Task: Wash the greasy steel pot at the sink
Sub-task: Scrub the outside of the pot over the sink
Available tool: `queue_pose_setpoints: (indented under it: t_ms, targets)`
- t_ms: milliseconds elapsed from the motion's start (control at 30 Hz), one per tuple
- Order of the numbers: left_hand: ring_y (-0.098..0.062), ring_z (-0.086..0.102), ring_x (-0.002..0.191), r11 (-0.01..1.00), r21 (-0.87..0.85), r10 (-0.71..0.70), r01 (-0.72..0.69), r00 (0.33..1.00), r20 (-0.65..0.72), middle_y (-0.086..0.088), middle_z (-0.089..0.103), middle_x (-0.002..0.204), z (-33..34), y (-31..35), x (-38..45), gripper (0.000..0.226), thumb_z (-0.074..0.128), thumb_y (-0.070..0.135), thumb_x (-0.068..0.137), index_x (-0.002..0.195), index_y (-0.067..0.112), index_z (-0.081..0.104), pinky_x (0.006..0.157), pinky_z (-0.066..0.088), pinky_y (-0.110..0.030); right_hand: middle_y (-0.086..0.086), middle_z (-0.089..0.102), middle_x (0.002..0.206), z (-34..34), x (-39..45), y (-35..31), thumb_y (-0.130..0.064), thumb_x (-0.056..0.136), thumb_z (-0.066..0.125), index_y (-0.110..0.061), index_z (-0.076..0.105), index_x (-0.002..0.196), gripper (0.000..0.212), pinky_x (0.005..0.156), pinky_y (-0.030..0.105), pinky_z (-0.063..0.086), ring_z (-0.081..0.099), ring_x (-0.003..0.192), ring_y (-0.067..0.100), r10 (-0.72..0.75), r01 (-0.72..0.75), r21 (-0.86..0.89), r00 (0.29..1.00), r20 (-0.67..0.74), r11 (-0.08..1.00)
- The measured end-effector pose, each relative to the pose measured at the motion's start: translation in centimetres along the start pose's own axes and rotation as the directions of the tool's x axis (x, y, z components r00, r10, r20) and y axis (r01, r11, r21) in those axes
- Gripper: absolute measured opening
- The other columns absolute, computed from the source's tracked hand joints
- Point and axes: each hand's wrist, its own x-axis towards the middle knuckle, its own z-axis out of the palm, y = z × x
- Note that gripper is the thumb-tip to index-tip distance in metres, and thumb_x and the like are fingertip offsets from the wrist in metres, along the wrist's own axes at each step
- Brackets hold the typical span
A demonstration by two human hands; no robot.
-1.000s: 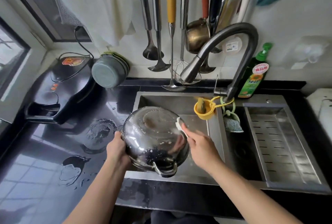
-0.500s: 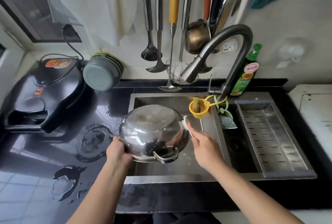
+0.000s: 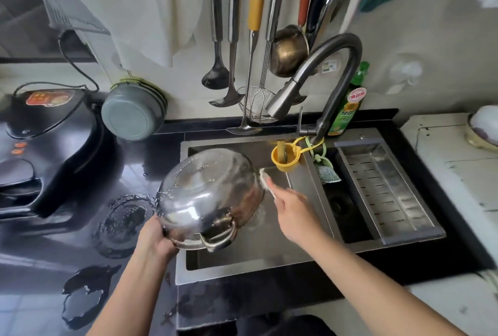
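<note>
The steel pot [image 3: 207, 190] is upside down and tilted over the left basin of the sink [image 3: 304, 252], its wet bottom facing up and one loop handle toward me. My left hand [image 3: 155, 238] grips its near left rim. My right hand [image 3: 292, 213] holds a white scrubbing pad [image 3: 265, 178] and presses it against the pot's right side.
A dark faucet [image 3: 318, 71] arches over the sink, with a green soap bottle [image 3: 349, 104] behind it. A yellow cup [image 3: 284, 156] and a sponge [image 3: 327, 172] hang by the divider. A drain tray [image 3: 388, 187] sits right. An electric griddle [image 3: 40, 147] lies on the wet black counter [image 3: 80, 241].
The pot has tilted further left with its handle swinging toward me. My right hand with the pad has slid along the pot's right side. My view has shifted right.
</note>
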Motion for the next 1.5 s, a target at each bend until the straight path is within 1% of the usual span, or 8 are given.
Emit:
queue_pose_setpoints:
  t_ms: [400,500,633,733,1033,1233,1400,1500]
  targets:
    - [-0.041,0.068,0.107,0.958,0.272,0.017,-0.087,0.967,0.253,-0.029,0.069,0.123,0.5,2.7,0.3,0.052,0.050,0.040,0.099,0.135,0.007,0.068,0.085,0.054,-0.054,-0.010,0.055,0.090,-1.6,1.9,-4.2,-0.016,0.106,0.043,-0.058,0.036,0.146,0.058,0.073,0.032,0.050,0.053,0.075,0.010,0.022,-0.018,0.087,0.999,-0.048,0.996]
    - [-0.036,0.062,0.104,0.926,0.376,-0.055,-0.032,0.974,0.220,-0.031,0.072,0.117,-0.2,2.8,0.5,0.062,0.047,0.052,0.102,0.135,0.002,0.066,0.107,0.037,-0.046,0.002,0.062,0.114,-2.0,1.7,-4.2,-0.021,0.106,0.039,-0.072,0.028,0.141,0.062,0.094,0.047,0.053,0.060,0.103,0.024,-0.048,0.047,0.008,0.998,0.033,0.999]
    - [-0.040,0.067,0.113,0.898,0.420,0.070,-0.128,0.986,0.150,-0.022,0.075,0.120,-0.4,0.8,0.8,0.052,0.050,0.049,0.107,0.125,0.006,0.072,0.097,0.051,-0.051,-0.010,0.045,0.084,-0.7,-2.7,-5.1,-0.022,0.107,0.038,-0.083,0.012,0.131,0.071,0.072,0.041,0.052,0.052,0.078,0.020,-0.144,0.158,-0.048,0.967,0.208,0.986]
    - [-0.038,0.069,0.116,0.855,0.475,0.156,-0.209,0.976,0.150,-0.015,0.076,0.119,0.1,-1.2,0.3,0.046,0.052,0.043,0.108,0.131,0.007,0.069,0.103,0.052,-0.057,0.001,0.055,0.083,-0.7,1.3,-1.6,-0.019,0.105,0.037,-0.073,0.018,0.140,0.067,0.059,0.039,0.046,0.052,0.069,0.021,0.087,-0.073,-0.161,0.993,0.081,0.984]
    - [-0.047,0.054,0.133,0.905,0.371,0.189,-0.209,0.978,0.089,-0.022,0.055,0.149,0.7,-3.5,-0.5,0.061,0.054,0.051,0.103,0.146,0.007,0.056,0.105,0.048,-0.056,-0.008,0.054,0.079,-2.4,-0.7,6.6,-0.014,0.106,0.046,-0.055,0.040,0.138,0.052,0.058,0.014,0.036,0.046,0.066,0.006,0.116,-0.168,0.210,0.964,0.239,0.963]
    - [-0.040,0.071,0.109,0.876,0.391,0.345,-0.284,0.934,-0.095,-0.019,0.075,0.118,2.8,-9.0,-1.0,0.060,0.073,0.055,0.091,0.123,0.004,0.073,0.100,0.053,-0.061,-0.007,0.059,0.073,-4.0,2.7,9.2,-0.017,0.106,0.042,-0.048,0.048,0.142,0.049,0.050,0.018,0.035,0.044,0.055,0.007,0.026,-0.084,0.256,0.975,0.221,0.963]
    - [-0.026,0.069,0.086,0.811,0.442,0.483,-0.383,0.865,-0.136,-0.011,0.074,0.094,5.0,-13.5,-2.4,0.038,0.058,0.036,0.106,0.115,0.001,0.069,0.090,0.059,-0.046,0.006,0.071,0.116,-3.3,3.0,11.9,-0.022,0.104,0.041,-0.060,0.039,0.143,0.054,0.087,0.035,0.057,0.066,0.095,0.023,-0.007,-0.034,0.119,0.945,0.327,0.992]
    - [-0.026,0.068,0.086,0.825,0.384,0.512,-0.414,0.835,-0.201,-0.012,0.072,0.099,4.7,-14.1,-2.9,0.037,0.056,0.039,0.107,0.110,0.005,0.069,0.077,0.059,-0.039,0.001,0.065,0.098,-3.8,2.1,11.8,-0.019,0.106,0.041,-0.058,0.039,0.144,0.054,0.068,0.020,0.045,0.058,0.079,0.009,-0.115,0.049,0.184,0.923,0.368,0.982]
